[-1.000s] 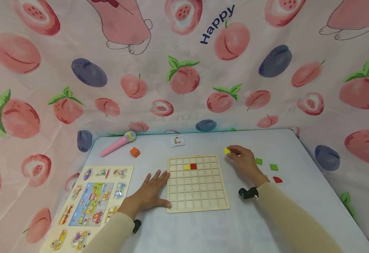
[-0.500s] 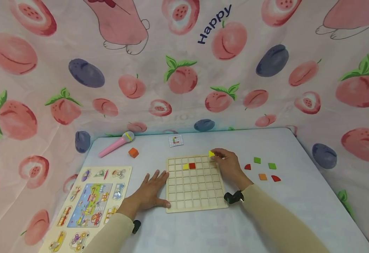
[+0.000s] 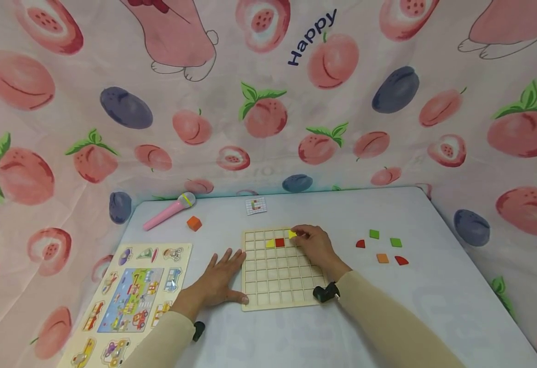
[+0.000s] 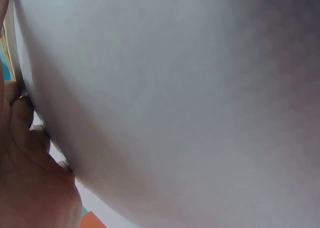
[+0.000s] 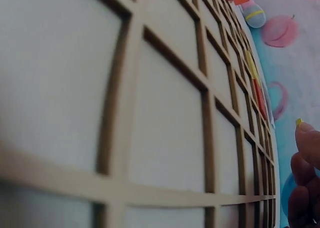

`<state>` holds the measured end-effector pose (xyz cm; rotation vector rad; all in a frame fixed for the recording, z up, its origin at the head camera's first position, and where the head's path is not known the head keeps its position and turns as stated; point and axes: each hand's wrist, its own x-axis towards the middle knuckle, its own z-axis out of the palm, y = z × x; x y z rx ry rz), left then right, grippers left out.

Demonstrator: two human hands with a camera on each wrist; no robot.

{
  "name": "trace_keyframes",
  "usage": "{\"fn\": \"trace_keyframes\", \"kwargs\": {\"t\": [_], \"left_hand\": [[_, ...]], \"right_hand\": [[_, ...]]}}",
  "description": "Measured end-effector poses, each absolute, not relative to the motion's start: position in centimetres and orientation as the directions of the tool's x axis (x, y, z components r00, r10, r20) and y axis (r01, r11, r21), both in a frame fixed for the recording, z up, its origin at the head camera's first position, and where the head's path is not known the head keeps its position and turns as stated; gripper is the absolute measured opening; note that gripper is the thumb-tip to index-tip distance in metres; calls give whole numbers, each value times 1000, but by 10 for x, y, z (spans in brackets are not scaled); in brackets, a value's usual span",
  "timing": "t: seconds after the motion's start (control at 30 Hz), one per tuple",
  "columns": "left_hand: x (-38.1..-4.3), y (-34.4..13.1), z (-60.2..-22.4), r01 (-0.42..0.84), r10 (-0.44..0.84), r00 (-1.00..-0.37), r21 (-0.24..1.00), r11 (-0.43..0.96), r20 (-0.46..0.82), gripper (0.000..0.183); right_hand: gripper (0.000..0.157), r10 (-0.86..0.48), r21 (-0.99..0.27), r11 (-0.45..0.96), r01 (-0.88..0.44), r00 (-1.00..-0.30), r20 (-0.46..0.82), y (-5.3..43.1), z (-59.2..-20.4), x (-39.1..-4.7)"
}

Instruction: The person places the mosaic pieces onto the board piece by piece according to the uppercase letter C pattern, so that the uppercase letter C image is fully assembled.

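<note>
A wooden grid board point(image 3: 268, 278) lies on the table, with a yellow piece point(image 3: 270, 244) and a red square point(image 3: 280, 242) side by side in its second row. My right hand point(image 3: 316, 247) pinches a small yellow tile point(image 3: 292, 234) between thumb and fingers over the board's upper right cells. The tip of that yellow tile point(image 5: 299, 122) shows above the thumb in the right wrist view. My left hand point(image 3: 220, 278) lies flat with spread fingers at the board's left edge, thumb on its lower left corner.
Right of the board lie two green squares point(image 3: 374, 234), an orange square point(image 3: 382, 258) and two red quarter-round pieces point(image 3: 401, 260). Behind it is a small pattern card point(image 3: 256, 205). A pink toy microphone point(image 3: 169, 211), an orange cube point(image 3: 194, 223) and a picture puzzle point(image 3: 132, 301) are on the left.
My right hand has moved left with the yellow tile, from beside the board to over its upper right part. The loose pieces it covered now show. My left hand stays at the board's edge.
</note>
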<state>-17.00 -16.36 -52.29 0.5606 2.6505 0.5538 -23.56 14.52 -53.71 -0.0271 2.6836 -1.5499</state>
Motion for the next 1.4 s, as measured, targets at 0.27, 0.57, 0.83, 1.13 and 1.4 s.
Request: {"fn": "trace_keyframes", "kwargs": {"t": [0.27, 0.57, 0.83, 1.13, 1.4], "left_hand": [[-170, -164, -526, 294, 442, -851, 440, 849, -284, 124], [-171, -164, -527, 297, 446, -849, 443, 846, -284, 124], [-171, -165, -527, 299, 448, -848, 442, 846, -284, 125], [-171, -165, -528, 300, 447, -850, 442, 845, -277, 125], [-171, -165, -528, 299, 446, -852, 445, 844, -275, 125]], "right_hand": [[26, -81, -771, 634, -63, -997, 15, 139, -548, -236], [25, -104, -685, 722, -96, -994, 29, 134, -545, -235], [22, -121, -671, 733, -112, -992, 33, 134, -542, -235], [20, -123, -668, 737, -105, -992, 20, 135, -543, -236], [21, -124, -661, 742, -110, -992, 27, 135, -545, -237]]}}
